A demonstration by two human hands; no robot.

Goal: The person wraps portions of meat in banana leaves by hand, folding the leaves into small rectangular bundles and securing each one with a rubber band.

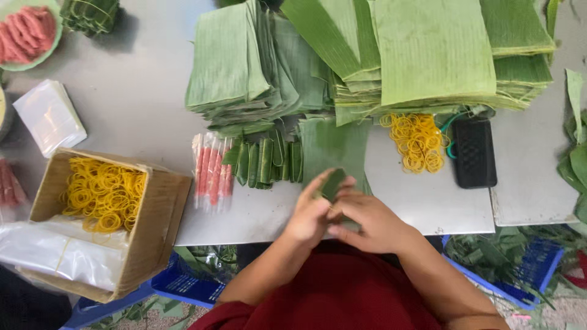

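Observation:
My left hand (309, 215) and my right hand (367, 221) meet at the table's near edge, both closed around a small green leaf-wrapped roll (333, 183). The roll's top sticks out above my fingers. Under my hands lies a flat banana leaf piece (330, 146). Just left of it stands a row of several finished leaf-wrapped rolls (266, 162). Beside those lie pink sausage sticks in clear plastic (211, 170).
Large stacks of cut banana leaves (379, 55) fill the far side. A loose pile of yellow rubber bands (419, 142) and a black phone-like object (474, 151) lie at right. A cardboard box of rubber bands (104, 195) sits at left, near a green bowl of pink sausages (27, 30).

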